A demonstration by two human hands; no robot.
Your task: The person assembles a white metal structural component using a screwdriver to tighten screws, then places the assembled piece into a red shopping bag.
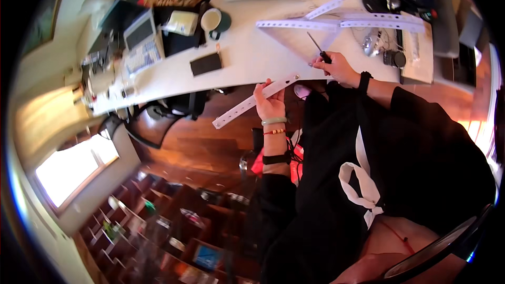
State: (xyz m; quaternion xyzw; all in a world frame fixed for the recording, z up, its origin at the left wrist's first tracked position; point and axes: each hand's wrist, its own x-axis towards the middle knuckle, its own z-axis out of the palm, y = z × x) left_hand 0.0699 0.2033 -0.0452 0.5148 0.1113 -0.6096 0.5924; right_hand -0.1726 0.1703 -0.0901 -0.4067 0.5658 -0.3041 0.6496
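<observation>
My left hand [270, 107] is closed around a long white strip with a row of holes [238, 111]. The strip slants in front of the table's near edge, its upper end close to my right hand. In my right hand [343, 70] is a screwdriver [325, 57] with a black handle, its thin shaft pointing up and away over the tabletop. A tiny shiny thing by the right fingertips is too small to name. Beyond the screwdriver, more white perforated strips lie on the table: one on the left [286, 24], one on the right [384, 23] and a short slanted one [325, 7].
On the white table [247, 68] lie a dark phone-like slab [206, 64], a dark green mug [223, 23], a keyboard [142, 57] and small metal parts [371, 43]. A black chair [184, 106] stands under the left part. A compartment shelf [173, 221] holds assorted items.
</observation>
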